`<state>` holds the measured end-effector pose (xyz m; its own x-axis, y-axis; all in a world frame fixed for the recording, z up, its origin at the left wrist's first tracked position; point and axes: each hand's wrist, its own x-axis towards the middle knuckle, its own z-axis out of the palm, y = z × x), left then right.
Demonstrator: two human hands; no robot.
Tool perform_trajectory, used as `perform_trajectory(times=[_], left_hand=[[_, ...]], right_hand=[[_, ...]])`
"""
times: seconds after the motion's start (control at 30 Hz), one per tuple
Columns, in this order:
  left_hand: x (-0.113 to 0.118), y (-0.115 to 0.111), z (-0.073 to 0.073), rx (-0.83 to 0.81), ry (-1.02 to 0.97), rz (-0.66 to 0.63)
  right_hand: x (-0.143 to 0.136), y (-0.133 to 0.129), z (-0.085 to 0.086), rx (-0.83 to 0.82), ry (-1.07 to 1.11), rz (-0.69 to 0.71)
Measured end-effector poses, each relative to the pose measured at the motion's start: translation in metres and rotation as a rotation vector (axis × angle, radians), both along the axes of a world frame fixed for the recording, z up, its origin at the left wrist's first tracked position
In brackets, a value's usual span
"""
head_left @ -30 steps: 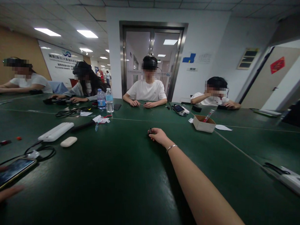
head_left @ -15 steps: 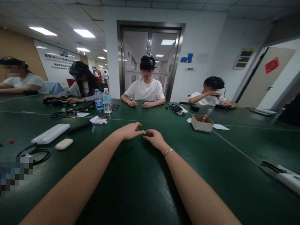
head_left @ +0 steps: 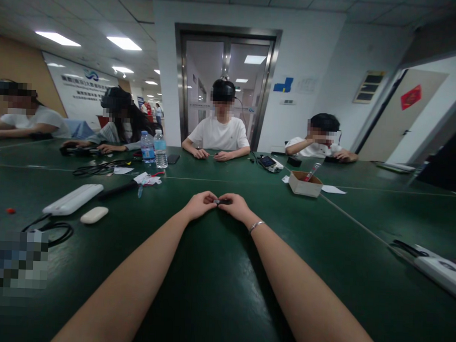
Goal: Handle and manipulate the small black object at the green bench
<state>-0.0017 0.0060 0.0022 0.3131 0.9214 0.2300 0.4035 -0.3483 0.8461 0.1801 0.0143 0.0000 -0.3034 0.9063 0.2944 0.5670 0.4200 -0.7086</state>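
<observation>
Over the middle of the green table point(head_left: 216, 271), my left hand point(head_left: 199, 206) and my right hand point(head_left: 237, 208) meet at the fingertips. Between them is a small dark piece with a silvery end point(head_left: 216, 202); it is too small and too covered for me to tell its kind. My right thumb and fingers are closed on its dark part. The left fingers pinch at the silvery end. A bracelet point(head_left: 256, 226) circles my right wrist.
An open box point(head_left: 305, 188) with a tube-like item stands ahead to the right. Leftward lie a white power bank-like block point(head_left: 73, 199), a pale oval case point(head_left: 94, 215) and cables point(head_left: 99, 168). Two water bottles point(head_left: 161, 153) stand farther off. Several people sit across the table.
My left fingers, spread apart before, have closed in a pinch at the small piece. Both hands now touch at the fingertips. The camera view has shifted slightly.
</observation>
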Motion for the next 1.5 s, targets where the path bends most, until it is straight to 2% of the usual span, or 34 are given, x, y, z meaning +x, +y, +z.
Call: perform_trajectory(times=[0.13, 0.27, 0.47, 0.9, 1.5], left_hand=[[0.003, 0.0, -0.001, 0.034, -0.004, 0.031], [0.002, 0.003, -0.003, 0.001, -0.064, 0.055], [0.003, 0.001, -0.002, -0.009, -0.038, 0.08], [0.0, 0.004, -0.004, 0.005, 0.039, 0.156], [0.0, 0.008, -0.008, 0.009, 0.042, 0.149]], right_hand=[[0.002, 0.0, 0.004, -0.213, 0.23, 0.03], [0.003, -0.001, 0.01, -0.376, 0.433, 0.064], [0.007, -0.002, 0.011, -0.478, 0.651, 0.076], [0.012, -0.005, 0.014, -0.539, 0.827, 0.136], [0.013, -0.005, 0.014, -0.593, 0.795, 0.155]])
